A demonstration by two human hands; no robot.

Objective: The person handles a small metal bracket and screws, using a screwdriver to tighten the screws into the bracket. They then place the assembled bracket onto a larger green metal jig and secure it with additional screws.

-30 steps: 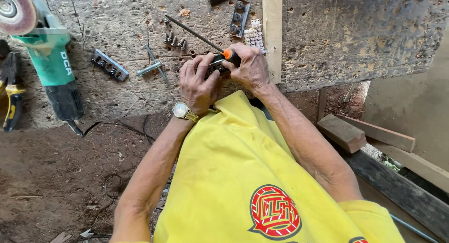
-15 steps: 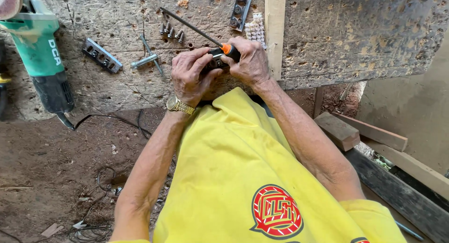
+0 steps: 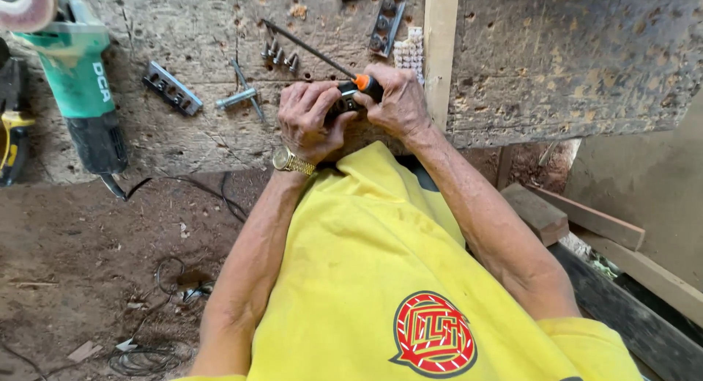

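Upper centre of frame, on the workbench (image 3: 190,139): screwdriver (image 3: 322,57), long axis slanting, tip up-left, orange-and-black handle down-right. Right hand (image 3: 399,102) clamped around handle; left hand (image 3: 307,117) just beside it, fingers curled onto something small, perhaps the handle's near end. Green angle grinder (image 3: 77,88) far left.

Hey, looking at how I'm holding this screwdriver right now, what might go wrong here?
Both hands, left hand and right hand, crowd the screwdriver handle, so a slip might jab a finger. The loose screws near its tip could get knocked away. The angle grinder rests near the workbench edge and might fall.
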